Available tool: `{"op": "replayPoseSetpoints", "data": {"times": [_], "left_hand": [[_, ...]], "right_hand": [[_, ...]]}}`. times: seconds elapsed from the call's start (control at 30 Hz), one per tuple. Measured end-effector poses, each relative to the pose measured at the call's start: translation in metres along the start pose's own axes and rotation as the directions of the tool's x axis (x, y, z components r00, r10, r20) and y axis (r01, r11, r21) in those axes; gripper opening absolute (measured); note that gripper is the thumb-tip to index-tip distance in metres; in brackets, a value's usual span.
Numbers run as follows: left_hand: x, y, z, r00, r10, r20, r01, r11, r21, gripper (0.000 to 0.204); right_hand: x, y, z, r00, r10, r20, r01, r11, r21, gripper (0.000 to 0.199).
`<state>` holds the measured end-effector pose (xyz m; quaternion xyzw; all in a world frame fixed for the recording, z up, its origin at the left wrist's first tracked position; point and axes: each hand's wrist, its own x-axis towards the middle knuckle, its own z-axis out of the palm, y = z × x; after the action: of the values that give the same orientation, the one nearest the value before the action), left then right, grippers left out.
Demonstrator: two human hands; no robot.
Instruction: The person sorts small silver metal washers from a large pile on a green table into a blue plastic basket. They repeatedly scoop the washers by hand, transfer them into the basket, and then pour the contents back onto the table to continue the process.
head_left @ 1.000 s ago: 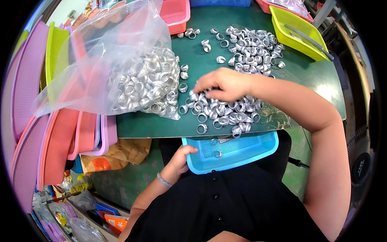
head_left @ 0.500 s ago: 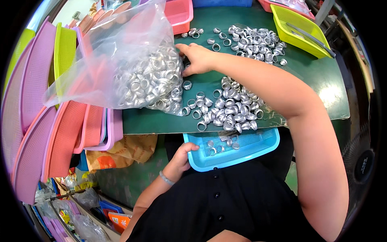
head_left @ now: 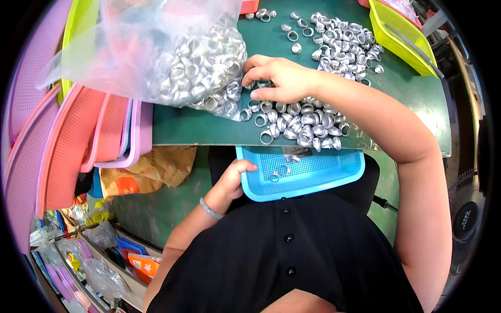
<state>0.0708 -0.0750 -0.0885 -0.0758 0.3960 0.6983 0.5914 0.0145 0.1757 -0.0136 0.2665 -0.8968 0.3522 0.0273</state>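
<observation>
We find the right hand [head_left: 279, 78] lying palm-down on the green counter [head_left: 209, 130], its fingers [head_left: 255, 65] curled loosely over a loose heap of small silver metal rings [head_left: 300, 122]; whether they pinch any ring we cannot tell. Just left of those fingers sits a clear plastic bag of the same rings [head_left: 203, 68]. The left hand [head_left: 235, 182] grips the near-left rim of a shallow blue perforated plastic tray [head_left: 334, 172], fingers [head_left: 245, 166] closed over its edge; a few rings lie inside.
</observation>
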Motion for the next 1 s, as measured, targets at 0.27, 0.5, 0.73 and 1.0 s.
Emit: {"op": "replayPoseSetpoints", "data": {"times": [0.27, 0.5, 0.73, 1.0], "left_hand": [[0.002, 0.000, -0.001, 1.000, 0.021, 0.021, -0.021, 1.000, -0.022, 0.056], [0.001, 0.000, 0.000, 0.998, 0.049, 0.035, -0.047, 0.998, -0.044, 0.052], [0.002, -0.001, -0.003, 1.000, 0.025, 0.010, -0.024, 0.998, -0.053, 0.050], [0.007, -0.008, -0.007, 0.998, 0.046, 0.036, -0.045, 0.998, -0.036, 0.054]], "right_hand": [[-0.014, -0.023, 0.023, 0.995, -0.091, 0.027, 0.094, 0.989, -0.118, 0.036], [-0.033, -0.054, 0.024, 0.982, -0.131, 0.139, 0.153, 0.975, -0.161, 0.032], [-0.074, -0.090, 0.026, 0.955, -0.098, 0.278, 0.124, 0.989, -0.076, 0.028], [-0.116, -0.046, -0.032, 0.912, 0.131, -0.389, -0.293, 0.873, -0.391, 0.037]]}}
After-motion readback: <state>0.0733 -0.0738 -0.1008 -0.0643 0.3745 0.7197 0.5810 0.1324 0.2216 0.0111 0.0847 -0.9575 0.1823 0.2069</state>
